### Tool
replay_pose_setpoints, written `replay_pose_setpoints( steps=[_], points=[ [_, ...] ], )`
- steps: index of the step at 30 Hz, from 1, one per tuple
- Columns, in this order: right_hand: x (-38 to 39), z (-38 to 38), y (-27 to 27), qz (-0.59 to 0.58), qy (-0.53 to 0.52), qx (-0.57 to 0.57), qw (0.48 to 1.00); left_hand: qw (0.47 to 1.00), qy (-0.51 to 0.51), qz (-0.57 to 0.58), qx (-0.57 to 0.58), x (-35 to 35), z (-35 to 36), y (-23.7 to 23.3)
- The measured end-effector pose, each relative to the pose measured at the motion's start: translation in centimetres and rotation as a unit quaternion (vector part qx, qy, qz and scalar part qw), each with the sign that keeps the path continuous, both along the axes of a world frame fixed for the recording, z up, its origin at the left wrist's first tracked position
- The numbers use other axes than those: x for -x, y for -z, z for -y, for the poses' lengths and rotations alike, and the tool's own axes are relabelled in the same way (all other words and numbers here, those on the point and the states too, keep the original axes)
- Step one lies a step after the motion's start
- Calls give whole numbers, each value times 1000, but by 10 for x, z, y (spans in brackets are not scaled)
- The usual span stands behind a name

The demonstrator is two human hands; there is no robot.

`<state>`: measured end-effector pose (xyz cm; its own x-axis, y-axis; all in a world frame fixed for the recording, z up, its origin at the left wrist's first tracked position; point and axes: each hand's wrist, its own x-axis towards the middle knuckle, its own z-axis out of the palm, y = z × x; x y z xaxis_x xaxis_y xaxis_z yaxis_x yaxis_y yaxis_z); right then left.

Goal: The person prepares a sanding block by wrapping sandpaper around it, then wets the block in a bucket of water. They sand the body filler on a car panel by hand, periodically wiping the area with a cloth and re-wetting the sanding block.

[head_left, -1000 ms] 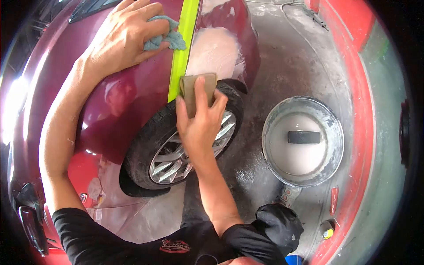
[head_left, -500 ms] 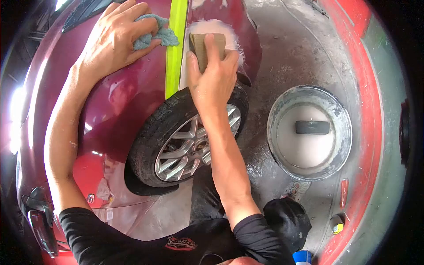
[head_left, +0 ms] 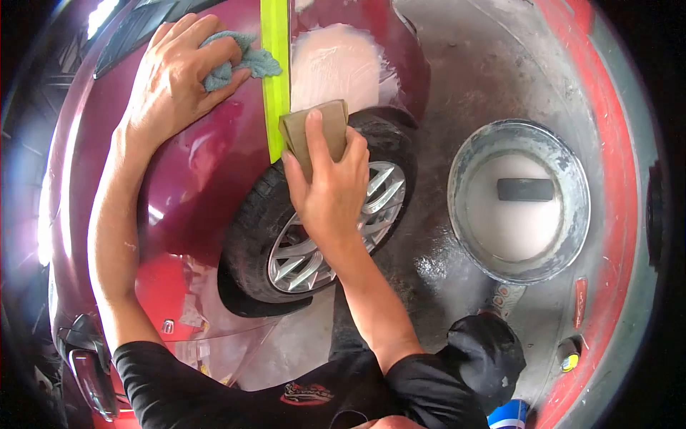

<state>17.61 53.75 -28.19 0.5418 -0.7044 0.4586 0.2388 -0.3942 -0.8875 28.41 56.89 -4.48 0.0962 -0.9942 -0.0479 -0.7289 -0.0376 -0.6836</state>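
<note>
My left hand [head_left: 175, 82] rests on the maroon car panel [head_left: 189, 175], fingers curled round a crumpled blue-grey cloth [head_left: 254, 63]. In my right hand [head_left: 329, 189] is a block of brownish sandpaper [head_left: 333, 123], gripped between thumb and fingers. It sits at the lower edge of a pale filler patch [head_left: 339, 61], just above the wheel. Wet-looking streaks show on the patch. A strip of bright yellow-green tape [head_left: 274, 71] runs along the panel's edge, left of the patch and close to the block.
Below my right hand is the tyre [head_left: 246, 243] with its silver rim [head_left: 386, 189]. On the floor at right stands a metal bucket [head_left: 457, 214] of milky liquid, with a dark block [head_left: 525, 189] in it. A red strip-shaped object [head_left: 579, 303] lies farther right.
My right hand has brought the sandpaper block down from the middle of the filler patch to its lower edge, uncovering the patch. My left hand still holds the cloth. The view has shifted slightly.
</note>
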Motion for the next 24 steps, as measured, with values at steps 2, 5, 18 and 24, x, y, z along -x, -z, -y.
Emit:
replay_pose_setpoints(
  steps=[2, 5, 18, 24],
  points=[
    [-1, 4, 0, -19, -1, 11, 1000, 1000, 1, -6, -4, 0, -2, 0],
    [-46, 50, -8, -37, -12, -45, 998, 1000, -21, -16, -9, 7, 4, 0],
    [-25, 28, -8, -18, 23, -22, 999, 1000, -19, -16, -13, 4, 0, 2],
    [0, -1, 12, 0, 0, 8, 1000, 1000, -12, -12, -11, 4, 1, 2]
  ],
)
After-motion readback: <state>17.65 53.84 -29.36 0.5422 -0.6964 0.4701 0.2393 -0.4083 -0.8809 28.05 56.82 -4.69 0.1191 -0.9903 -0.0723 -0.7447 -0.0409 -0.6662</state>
